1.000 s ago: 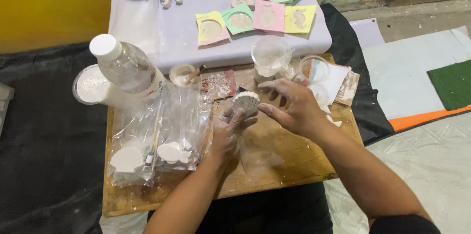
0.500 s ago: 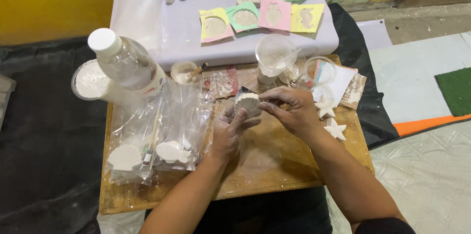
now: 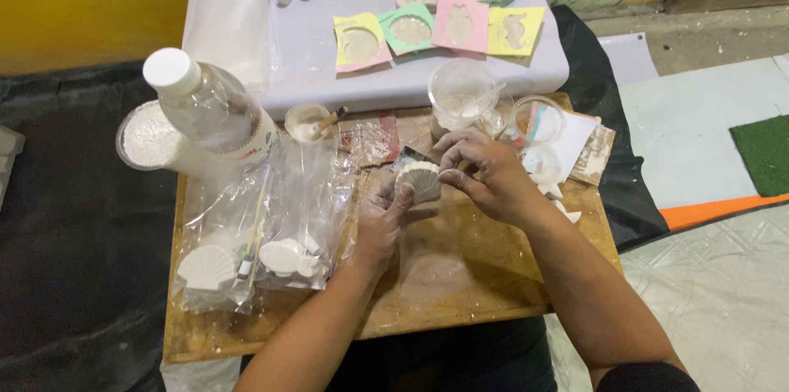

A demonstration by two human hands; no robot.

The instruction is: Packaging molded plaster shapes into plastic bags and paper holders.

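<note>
Both my hands hold a small white plaster shell (image 3: 420, 180) above the wooden board (image 3: 460, 277). My left hand (image 3: 378, 223) supports it from below with fingers wrapped around its lower edge. My right hand (image 3: 489, 178) pinches its right side and top with thumb and fingertips. The shell's ribbed face points toward me. My hands are dusted white.
A clear plastic bottle (image 3: 209, 108) with a white cap and a tub of white powder (image 3: 148, 136) stand at left. Plastic bags (image 3: 263, 228) hold plaster shapes. Clear cups (image 3: 462, 94), a small bowl with a brush (image 3: 311, 122), and coloured moulds (image 3: 436, 26) lie on the lilac sheet.
The view has shifted slightly toward the table. The shell has turned in my fingers so its ribbed face shows more; both hands stay on it.
</note>
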